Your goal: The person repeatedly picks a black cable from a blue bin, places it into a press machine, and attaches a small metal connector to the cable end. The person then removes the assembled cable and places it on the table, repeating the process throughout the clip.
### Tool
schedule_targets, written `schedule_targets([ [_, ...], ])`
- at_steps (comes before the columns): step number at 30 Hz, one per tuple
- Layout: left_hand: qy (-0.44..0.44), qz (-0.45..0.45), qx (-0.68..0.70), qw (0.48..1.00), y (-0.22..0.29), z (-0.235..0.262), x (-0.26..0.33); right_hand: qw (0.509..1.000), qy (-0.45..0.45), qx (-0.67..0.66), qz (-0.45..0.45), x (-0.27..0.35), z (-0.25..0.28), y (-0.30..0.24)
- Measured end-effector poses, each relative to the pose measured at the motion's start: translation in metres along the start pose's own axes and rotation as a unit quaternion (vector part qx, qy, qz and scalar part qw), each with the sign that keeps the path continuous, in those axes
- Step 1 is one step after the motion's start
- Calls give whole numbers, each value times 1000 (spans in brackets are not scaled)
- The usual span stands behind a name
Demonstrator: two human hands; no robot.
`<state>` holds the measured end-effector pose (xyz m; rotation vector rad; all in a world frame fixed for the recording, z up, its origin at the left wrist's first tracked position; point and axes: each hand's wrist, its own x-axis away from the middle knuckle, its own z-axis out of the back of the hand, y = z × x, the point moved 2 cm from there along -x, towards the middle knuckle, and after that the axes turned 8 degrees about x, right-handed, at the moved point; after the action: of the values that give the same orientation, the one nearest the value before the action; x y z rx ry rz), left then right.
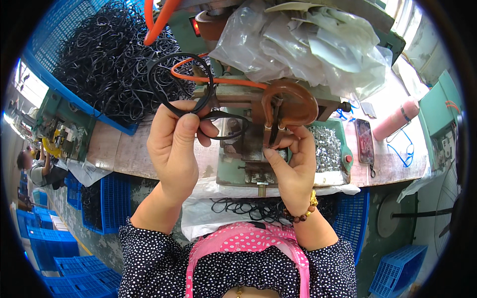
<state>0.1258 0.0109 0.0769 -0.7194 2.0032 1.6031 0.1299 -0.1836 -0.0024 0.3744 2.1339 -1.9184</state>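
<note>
Thin black loops (211, 82) are pinched between the thumb and fingers of my left hand (174, 151). One ring stands up above the fingers; another curves right toward the green bench machine (226, 174). My right hand (295, 166) is at the machine's working point, thumb and fingers closed together just under a brown rounded guard (298, 102). What they grip there, if anything, is too small and shadowed to make out. Behind my left hand a blue crate (82, 102) is heaped with tangled black loops (119, 59).
Plastic bags (303, 44) cover the machine's top, and an orange hose (223, 81) crosses in front. Small metal pieces (325, 149) fill a tray at right, beside a phone (364, 141) and a pink bottle (396, 120). More black loops (248, 208) lie over my lap.
</note>
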Motion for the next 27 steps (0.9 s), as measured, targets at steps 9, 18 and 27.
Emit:
schedule_targets([
  [9,23,11,-15,1000,-2,1,3,999,1,-37,-12,0,-1,1],
  [18,-145,-13,-129,981,-3,-19,42,999,-26,3,20,-4,12,0],
  [27,-165,44,-157,973,-28,-35,37,996,71,32,34,-4,67,-6],
])
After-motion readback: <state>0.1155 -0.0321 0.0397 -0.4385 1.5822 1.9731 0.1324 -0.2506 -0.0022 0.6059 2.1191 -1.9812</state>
